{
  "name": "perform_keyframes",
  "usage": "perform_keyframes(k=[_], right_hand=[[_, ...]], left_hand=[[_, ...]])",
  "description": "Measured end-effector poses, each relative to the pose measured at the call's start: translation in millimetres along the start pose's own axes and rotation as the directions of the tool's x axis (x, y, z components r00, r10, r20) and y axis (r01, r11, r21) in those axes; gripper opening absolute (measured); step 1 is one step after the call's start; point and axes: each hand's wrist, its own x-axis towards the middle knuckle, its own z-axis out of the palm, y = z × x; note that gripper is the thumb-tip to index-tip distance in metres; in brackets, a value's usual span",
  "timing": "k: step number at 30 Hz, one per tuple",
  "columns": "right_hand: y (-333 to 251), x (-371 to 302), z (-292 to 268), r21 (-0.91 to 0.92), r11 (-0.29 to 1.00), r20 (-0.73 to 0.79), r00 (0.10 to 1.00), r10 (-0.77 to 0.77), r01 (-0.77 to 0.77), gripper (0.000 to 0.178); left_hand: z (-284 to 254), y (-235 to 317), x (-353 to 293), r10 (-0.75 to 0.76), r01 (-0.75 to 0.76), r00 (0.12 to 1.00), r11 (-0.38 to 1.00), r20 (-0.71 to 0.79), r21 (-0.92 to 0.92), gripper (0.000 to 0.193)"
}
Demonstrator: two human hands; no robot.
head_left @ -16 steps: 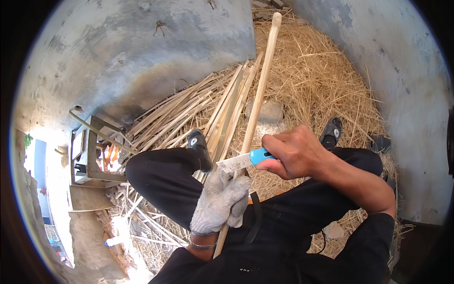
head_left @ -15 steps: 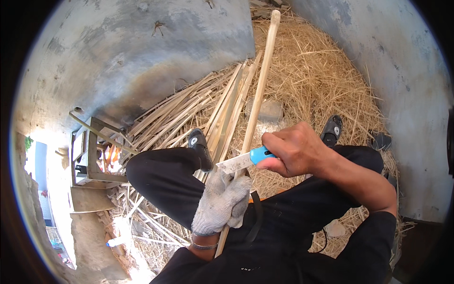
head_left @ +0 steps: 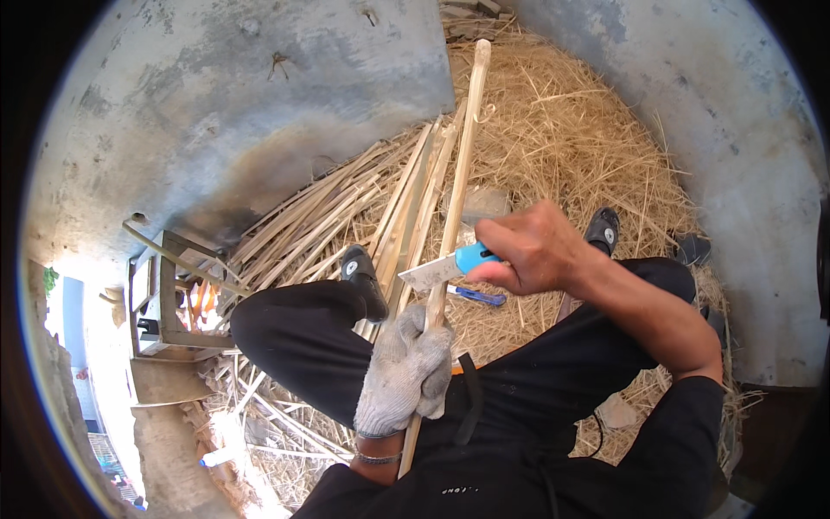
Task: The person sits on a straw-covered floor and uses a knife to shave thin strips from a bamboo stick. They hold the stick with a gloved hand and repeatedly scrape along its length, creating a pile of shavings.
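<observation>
In my gloved left hand (head_left: 405, 368) is a long pale bamboo strip (head_left: 464, 164), its fingers closed around it. The strip slants away over the straw, and its lower end passes under my wrist toward my lap. A thin curled shaving (head_left: 486, 112) hangs near its far end. My bare right hand (head_left: 532, 251) grips a blue-handled knife (head_left: 473, 257). The knife's broad blade lies across the strip a little above the glove. Beyond that blade, a slim blue tool (head_left: 477, 296), perhaps a cutter, rests on the straw.
Many split strips (head_left: 320, 212) are piled at the far left against a grey wall (head_left: 259, 78). Dry straw and shavings (head_left: 571, 147) cover the ground. A grey block (head_left: 486, 205) sits among them. At the left stands a wooden frame (head_left: 186, 342); another wall (head_left: 718, 130) rises at the right.
The knife has shifted slightly up the strip, away from the glove. The strip's far end now appears lower and further left. A shaving curl and the slim blue tool have come into sight.
</observation>
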Motion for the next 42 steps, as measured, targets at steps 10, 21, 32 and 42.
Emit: perform_keyframes(k=[10,21,32,42], right_hand=[[104,28,-27,-0.335,0.869,-0.332,0.909,0.253,-0.364,0.055],[225,-55,-116,-0.068,0.093,-0.525,0.115,0.843,-0.993,0.072],[-26,35,-1,0.169,0.975,0.162,0.980,0.114,-0.142,0.044],[-20,33,18,-0.056,0.979,0.063,0.978,0.201,-0.198,0.050]], left_hand=[[-2,-7,-1,-0.014,0.017,0.996,1.000,0.085,-0.025,0.022],[-34,-7,-14,-0.112,0.115,0.992,0.993,-0.058,0.038,0.021],[-34,3,-16,-0.028,0.033,0.998,0.994,0.057,-0.102,0.033],[-37,-6,-10,0.060,-0.062,0.998,0.997,-0.030,-0.052,0.036]])
